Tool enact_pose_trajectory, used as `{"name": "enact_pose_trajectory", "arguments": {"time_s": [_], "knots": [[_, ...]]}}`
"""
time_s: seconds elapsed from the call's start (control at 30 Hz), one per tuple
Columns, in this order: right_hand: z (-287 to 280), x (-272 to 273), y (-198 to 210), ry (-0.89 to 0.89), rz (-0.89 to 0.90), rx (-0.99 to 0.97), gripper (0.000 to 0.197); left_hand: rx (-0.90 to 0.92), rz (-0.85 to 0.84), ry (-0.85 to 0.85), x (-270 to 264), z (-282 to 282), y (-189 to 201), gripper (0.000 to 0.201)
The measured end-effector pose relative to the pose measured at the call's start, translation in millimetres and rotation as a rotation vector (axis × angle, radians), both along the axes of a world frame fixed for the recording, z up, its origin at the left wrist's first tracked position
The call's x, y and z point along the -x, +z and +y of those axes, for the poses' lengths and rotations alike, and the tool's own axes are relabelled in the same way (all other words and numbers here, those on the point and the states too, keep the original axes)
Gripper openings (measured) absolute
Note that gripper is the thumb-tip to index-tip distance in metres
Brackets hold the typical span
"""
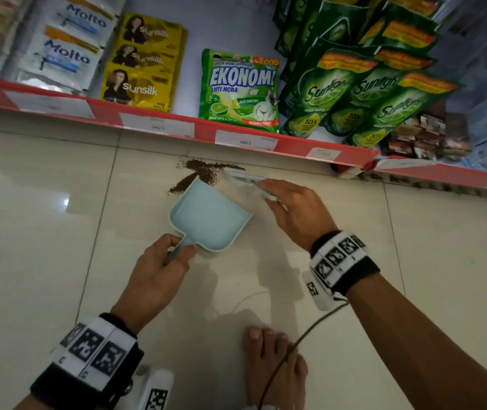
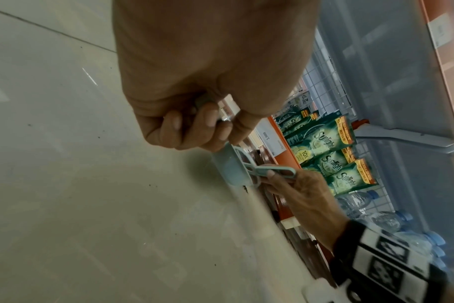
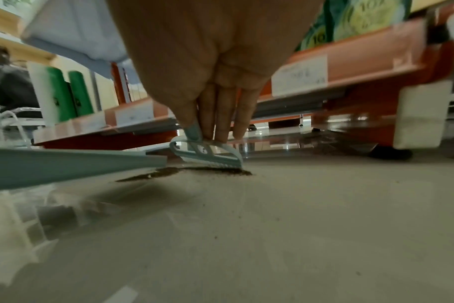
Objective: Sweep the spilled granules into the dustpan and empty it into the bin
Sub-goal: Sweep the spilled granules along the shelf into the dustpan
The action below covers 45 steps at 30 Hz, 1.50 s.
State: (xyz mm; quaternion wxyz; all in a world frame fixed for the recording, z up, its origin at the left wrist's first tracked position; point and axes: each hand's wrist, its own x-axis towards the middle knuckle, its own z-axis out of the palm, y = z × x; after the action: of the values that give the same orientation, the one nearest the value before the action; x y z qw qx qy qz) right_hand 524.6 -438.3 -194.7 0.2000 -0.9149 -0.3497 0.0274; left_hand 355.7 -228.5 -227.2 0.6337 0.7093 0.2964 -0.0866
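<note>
Tiled floor [image 1: 59, 232] fills the lower frame; red-edged shelf [image 1: 159, 125] with sachets and green pouches runs across the top. Light blue dustpan [image 1: 209, 220] sits centre frame, front lip at the brown granules [image 1: 203, 170] just below the shelf edge. Left hand [image 1: 159, 267], lower centre, fingers curled round the dustpan handle. Right hand [image 1: 298, 211], right of centre, pinching a small brush [image 1: 248, 180] whose head touches the granules' right edge. Bare foot [image 1: 272, 368] at bottom centre.
</note>
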Motion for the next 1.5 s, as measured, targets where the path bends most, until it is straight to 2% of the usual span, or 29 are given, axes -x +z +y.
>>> {"name": "enact_pose_trajectory", "arguments": {"time_s": [0.1,0.17,0.23,0.27,0.33,0.47,0.53,0.67,0.8,0.9,0.97,1.07,1.17,1.23,1.4,1.47,1.5], "knots": [[-19,-1,11,-0.164,-0.113,-0.009,0.027,-0.021,-0.001,0.003,2,1,2,0.018],[-33,-12,17,-0.358,-0.128,0.137,0.024,-0.024,-0.001,0.005,4,1,2,0.019],[-40,-21,19,-0.542,-0.051,0.341,0.023,-0.022,-0.006,0.000,5,1,2,0.019],[-40,-23,19,-0.577,-0.004,0.392,0.024,-0.022,-0.008,-0.005,5,1,2,0.020],[-29,-18,18,-0.516,0.048,0.393,0.027,-0.020,-0.010,-0.018,4,0,1,0.021],[13,18,18,-0.200,0.121,0.268,0.028,-0.009,-0.002,-0.013,2,0,-1,0.020],[25,31,21,-0.125,0.117,0.202,0.029,-0.012,0.003,-0.018,2,1,-1,0.019],[15,18,33,-0.212,0.028,0.170,0.029,-0.021,0.007,0.006,7,7,-1,0.018],[-18,-9,36,-0.433,-0.057,0.320,0.025,-0.010,0.016,0.036,13,11,-2,0.018],[-26,-15,27,-0.542,-0.004,0.429,0.027,0.005,0.011,0.040,15,12,-2,0.018],[-16,-4,21,-0.459,0.062,0.432,0.030,0.015,0.010,0.033,14,11,-1,0.018],[13,32,20,-0.235,0.135,0.287,0.027,0.019,0.013,0.029,14,11,0,0.018],[33,50,29,-0.124,0.079,0.223,0.025,0.003,0.021,0.029,15,14,0,0.017],[32,41,36,-0.151,0.022,0.235,0.025,0.005,0.026,0.041,16,16,0,0.017],[16,-9,39,-0.418,-0.171,0.393,0.019,0.017,0.022,0.074,21,23,0,0.018],[18,-19,31,-0.423,-0.144,0.439,0.018,0.020,0.019,0.083,21,25,0,0.019],[22,-18,26,-0.370,-0.112,0.461,0.021,0.024,0.019,0.086,22,25,0,0.019]]}}
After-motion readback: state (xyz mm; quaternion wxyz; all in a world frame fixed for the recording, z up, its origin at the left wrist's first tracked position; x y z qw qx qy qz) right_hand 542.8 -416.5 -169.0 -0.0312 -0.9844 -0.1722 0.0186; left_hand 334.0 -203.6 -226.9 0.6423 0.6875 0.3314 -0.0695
